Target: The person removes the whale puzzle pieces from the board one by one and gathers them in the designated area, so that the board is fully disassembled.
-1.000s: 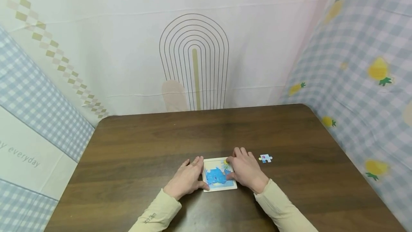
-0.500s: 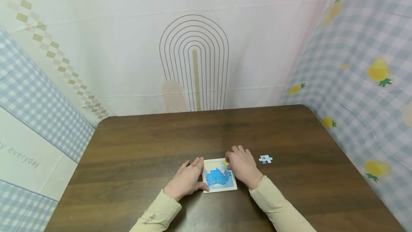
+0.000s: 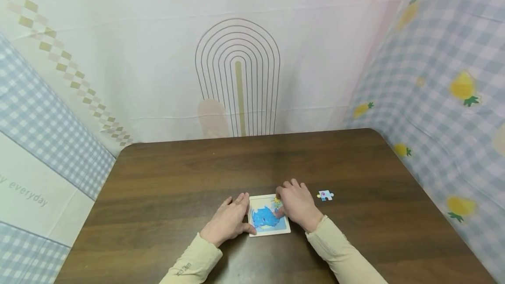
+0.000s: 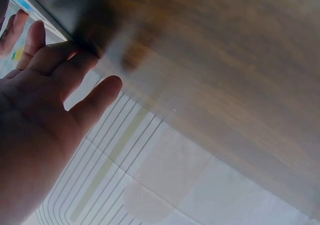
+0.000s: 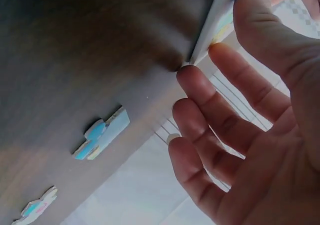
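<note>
A small jigsaw puzzle (image 3: 263, 219) with a blue whale and a pale frame lies flat on the table. My left hand (image 3: 229, 219) rests along its left side, with the thumb at the near left corner; in the left wrist view the fingers are spread and relaxed. Over the puzzle's right side, my right hand (image 3: 298, 204) touches the picture with its thumb and the far right corner with a fingertip. Its other fingers (image 5: 192, 162) are loosely bent and hold nothing. The right hand hides part of the puzzle's right edge.
One loose puzzle piece (image 3: 325, 195) with a pink swirl lies right of the right hand on the brown table (image 3: 177, 174). The right wrist view shows another blue piece (image 5: 102, 133) nearer the hand. A patterned cloth (image 3: 315, 56) hangs behind the table.
My right hand has shifted slightly left and away from me. Its thumb drew back off the whale, then came down again on the picture's right part. The left hand has stayed still.
</note>
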The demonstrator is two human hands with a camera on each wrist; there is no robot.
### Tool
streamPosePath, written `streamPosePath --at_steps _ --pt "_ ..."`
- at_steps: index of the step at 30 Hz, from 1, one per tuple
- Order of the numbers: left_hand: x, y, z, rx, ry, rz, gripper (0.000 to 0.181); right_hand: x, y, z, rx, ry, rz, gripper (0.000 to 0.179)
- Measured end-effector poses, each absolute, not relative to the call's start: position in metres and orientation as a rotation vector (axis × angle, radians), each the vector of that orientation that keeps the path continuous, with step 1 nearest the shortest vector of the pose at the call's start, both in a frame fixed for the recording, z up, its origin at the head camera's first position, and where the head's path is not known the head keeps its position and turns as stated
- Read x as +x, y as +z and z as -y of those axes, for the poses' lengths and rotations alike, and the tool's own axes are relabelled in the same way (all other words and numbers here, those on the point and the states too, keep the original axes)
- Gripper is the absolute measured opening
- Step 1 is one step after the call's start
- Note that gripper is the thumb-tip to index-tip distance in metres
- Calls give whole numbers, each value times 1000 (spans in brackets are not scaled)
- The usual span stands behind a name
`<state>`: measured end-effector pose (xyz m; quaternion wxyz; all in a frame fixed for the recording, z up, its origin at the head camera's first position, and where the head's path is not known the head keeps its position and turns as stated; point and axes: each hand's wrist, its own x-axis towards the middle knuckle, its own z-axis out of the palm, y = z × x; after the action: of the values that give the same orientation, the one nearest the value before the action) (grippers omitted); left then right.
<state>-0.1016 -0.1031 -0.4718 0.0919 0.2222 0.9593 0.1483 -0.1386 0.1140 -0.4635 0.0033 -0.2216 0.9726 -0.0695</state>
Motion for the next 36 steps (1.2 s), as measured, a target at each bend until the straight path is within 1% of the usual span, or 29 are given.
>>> streamPosePath --at_steps 3,7,12,14,21,30,36 --pt "-101 -472 103 660 438 -2850 91 -139 -466 -114 -677 -224 -3052 44" --pt "-101 -472 103 660 436 -2855 91 -139 -467 -114 -662 -261 -3031 42" --pt "-102 -472 104 643 434 -2850 92 -136 -467 -114 -654 -280 -3026 43" --pt "-102 -472 104 637 431 -2848 93 -135 -468 -115 -667 -264 -3042 44" --pt "-102 -473 103 640 437 -2841 93 -133 -470 -117 -742 -212 -3086 37" --pt "-102 -471 103 651 410 -2858 95 -136 -470 -115 -734 -215 -3075 46" --pt "-101 -471 102 650 413 -2855 93 -133 -472 -117 -729 -263 -3042 36"
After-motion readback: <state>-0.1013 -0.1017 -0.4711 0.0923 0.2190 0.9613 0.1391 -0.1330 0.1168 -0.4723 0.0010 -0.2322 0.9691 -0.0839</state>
